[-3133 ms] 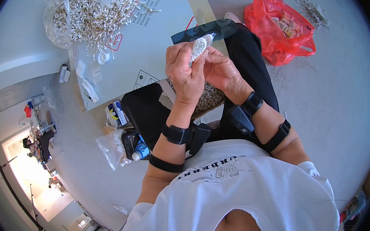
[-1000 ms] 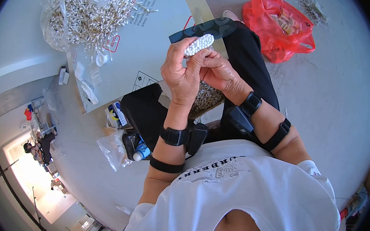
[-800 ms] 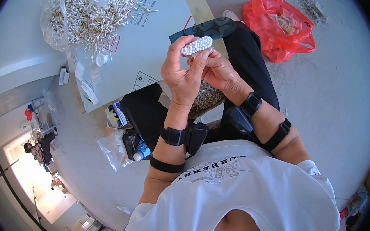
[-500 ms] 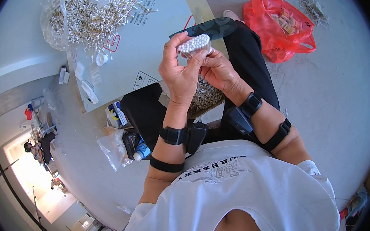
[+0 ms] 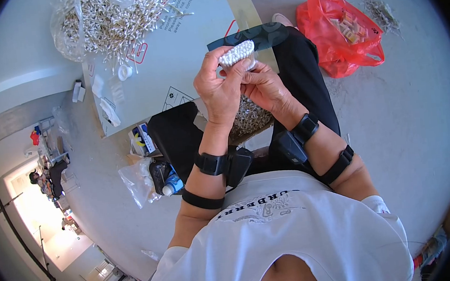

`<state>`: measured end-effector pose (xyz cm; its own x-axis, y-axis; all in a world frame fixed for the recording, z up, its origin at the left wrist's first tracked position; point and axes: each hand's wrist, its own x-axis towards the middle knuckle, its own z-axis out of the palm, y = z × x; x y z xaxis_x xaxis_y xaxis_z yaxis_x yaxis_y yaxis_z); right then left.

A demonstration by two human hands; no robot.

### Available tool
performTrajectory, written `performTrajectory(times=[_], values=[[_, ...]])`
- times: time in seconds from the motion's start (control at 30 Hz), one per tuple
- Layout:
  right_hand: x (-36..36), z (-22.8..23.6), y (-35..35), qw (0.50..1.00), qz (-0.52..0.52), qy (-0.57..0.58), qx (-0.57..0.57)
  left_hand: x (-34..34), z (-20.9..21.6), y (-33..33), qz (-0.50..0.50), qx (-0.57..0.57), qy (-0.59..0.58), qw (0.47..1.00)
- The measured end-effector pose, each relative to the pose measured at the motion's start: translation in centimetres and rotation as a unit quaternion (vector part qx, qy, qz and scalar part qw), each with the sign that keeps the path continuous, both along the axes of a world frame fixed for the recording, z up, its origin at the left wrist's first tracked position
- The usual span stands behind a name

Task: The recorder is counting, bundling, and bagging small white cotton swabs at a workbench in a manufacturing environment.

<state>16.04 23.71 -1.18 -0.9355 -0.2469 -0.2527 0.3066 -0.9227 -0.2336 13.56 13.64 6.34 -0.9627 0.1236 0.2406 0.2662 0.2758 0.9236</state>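
Observation:
A tight bundle of cotton swabs [image 5: 237, 52], white tips facing up, is held between both hands over the table's near edge. My left hand [image 5: 218, 85] grips it from the left, thumb across the front and index finger along the far side. My right hand [image 5: 266, 86] pinches its lower right side, fingertips close to the left thumb. Whether a wrapper surrounds the bundle I cannot tell. Below the hands, a box of loose swabs [image 5: 251, 118] sits at my lap, partly hidden by my wrists.
Loose cotton swabs [image 5: 113, 24] spill from a clear bag on the table [image 5: 145, 88], near a white tape roll [image 5: 124, 71]. A red plastic bag [image 5: 328, 35] holding small packs stands on the floor at right, beside scattered swabs [image 5: 379, 12]. A blue bottle [image 5: 172, 183] lies at left.
The swab bundle has tilted slightly, its right end now higher. Both hands keep their hold with small finger shifts.

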Motion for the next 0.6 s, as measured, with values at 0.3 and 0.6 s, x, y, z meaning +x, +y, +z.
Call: performTrajectory(times=[0.3, 0.6], values=[[-0.2, -0.2, 0.4, 0.997, -0.011, 0.070, -0.043, -0.3, 0.5, 0.5, -0.081, -0.003, 0.006, 0.997], [0.0, 0.2, 0.4, 0.996, -0.039, 0.067, -0.033, -0.6, 0.1, 0.6, -0.091, -0.035, 0.102, 0.990]])
